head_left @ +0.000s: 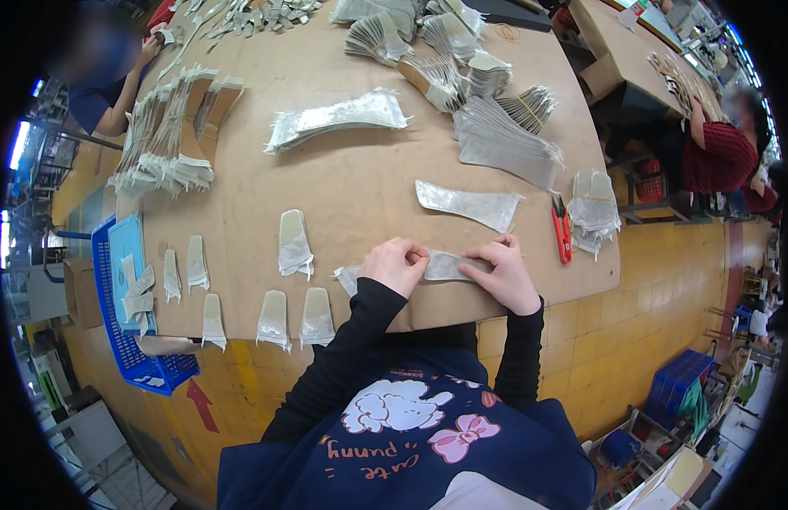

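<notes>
Close to the table's near edge lies a pale grey, film-like piece with a straight left end [446, 266]. My left hand [395, 265] pinches it at its left end, thumb and forefinger pressed together. My right hand [506, 274] grips its right end, with the thumb on top and the fingers bent around the far edge. Under my left wrist a smaller pale piece [347, 278] shows partly; the sleeve hides the rest. Beyond my hands lies a longer curved grey piece [467, 205] with a frayed right end. Red-handled thread snips [563, 231] lie right of it.
Several small tapered pieces [294, 242] lie to the left. Tied bundles [169, 132], a loose stack [338, 119] and more stacks [506, 140] stand farther back. A blue basket [160, 367] hangs by the left edge. Co-workers sit at far left and right [723, 157].
</notes>
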A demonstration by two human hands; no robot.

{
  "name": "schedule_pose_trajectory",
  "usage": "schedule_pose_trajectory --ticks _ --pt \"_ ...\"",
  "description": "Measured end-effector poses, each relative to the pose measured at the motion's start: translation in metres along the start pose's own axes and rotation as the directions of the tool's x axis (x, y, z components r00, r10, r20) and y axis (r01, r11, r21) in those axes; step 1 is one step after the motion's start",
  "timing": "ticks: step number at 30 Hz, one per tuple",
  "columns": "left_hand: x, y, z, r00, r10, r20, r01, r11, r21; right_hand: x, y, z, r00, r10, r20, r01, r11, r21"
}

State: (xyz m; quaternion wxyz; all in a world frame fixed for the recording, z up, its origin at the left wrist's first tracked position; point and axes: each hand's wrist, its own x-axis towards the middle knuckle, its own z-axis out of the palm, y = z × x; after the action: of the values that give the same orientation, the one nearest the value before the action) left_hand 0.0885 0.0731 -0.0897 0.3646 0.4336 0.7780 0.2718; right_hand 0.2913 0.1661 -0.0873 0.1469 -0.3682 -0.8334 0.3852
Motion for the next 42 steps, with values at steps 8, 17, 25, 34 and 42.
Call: schedule_pose_trajectory --ticks 8,17,25,34,42 --pt "-0.003 -0.001 0.006 0.999 0.046 -0.029 -0.045 0.998 0.044 0.003 -0.013 -0.002 0.999 -0.019 0.028 0.024 0.985 -0.168" --pt "-0.038 -0.014 0.002 0.887 0.356 -0.295 -0.387 0.920 -0.054 0.058 -0.009 0.009 0.915 -0.263 -0.307 0.111 0.894 -0.435" --pt "-0.066 -0.066 -0.044 0.912 0.358 -0.201 -0.335 0.932 0.139 0.043 -0.042 0.005 0.877 -0.156 -0.455 0.113 0.986 -0.122" --pt "-0.052 -0.078 -0.061 0.934 0.307 -0.183 -0.294 0.951 0.096 -0.006 -0.062 0.041 0.867 0.055 0.495 -0.220 0.934 0.282" --pt "-0.048 -0.081 -0.059 0.927 0.260 -0.270 -0.268 0.963 0.008 0.017 -0.040 0.030 0.957 0.173 0.233 -0.275 0.799 0.535"
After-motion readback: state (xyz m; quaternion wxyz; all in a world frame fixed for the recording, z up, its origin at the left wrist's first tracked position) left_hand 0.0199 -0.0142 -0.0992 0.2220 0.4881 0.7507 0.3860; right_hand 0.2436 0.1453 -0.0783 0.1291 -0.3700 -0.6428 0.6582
